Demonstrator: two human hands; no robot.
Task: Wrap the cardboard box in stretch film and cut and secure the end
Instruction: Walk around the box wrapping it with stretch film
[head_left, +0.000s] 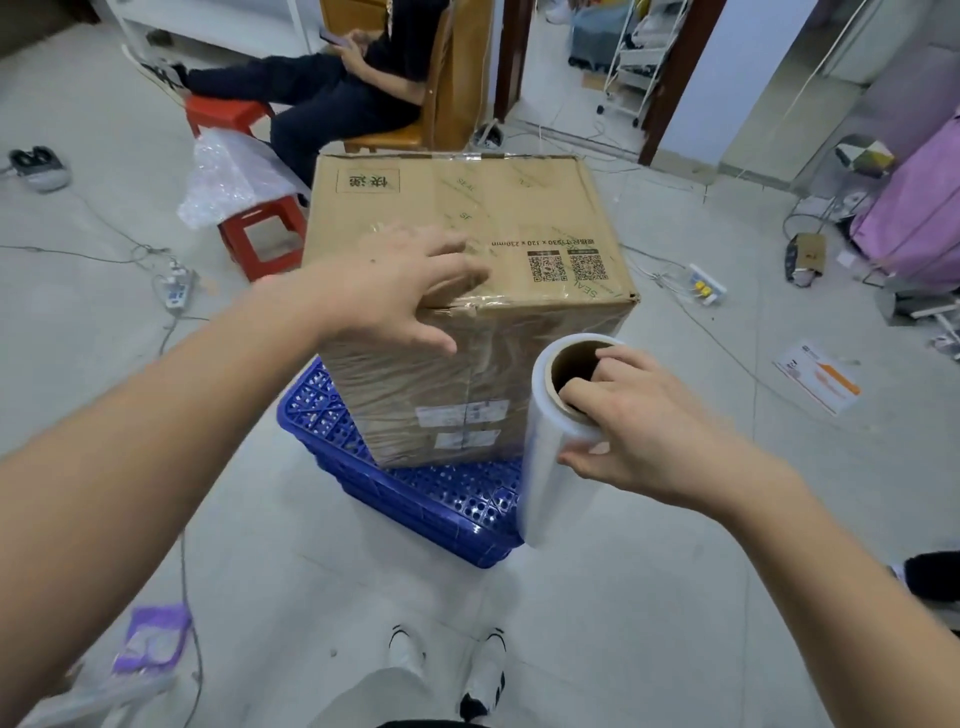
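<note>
A large cardboard box (478, 218) stands on an upturned blue plastic crate (441, 499) in the middle of the floor. Clear stretch film covers its near side. My left hand (410, 291) lies spread with straight fingers on the box's top near corner. My right hand (639, 421) grips the upright roll of stretch film (550, 467) at its top end, fingers hooked into the cardboard core, thumb on the outside. The roll hangs just right of the box's near right corner.
A person sits on a wooden chair (441, 119) behind the box, feet on a red stool (228, 111). Another red stool (265, 236) with bubble wrap stands left. Cables and power strips (176, 291) cross the floor. A pink rack (919, 218) is far right.
</note>
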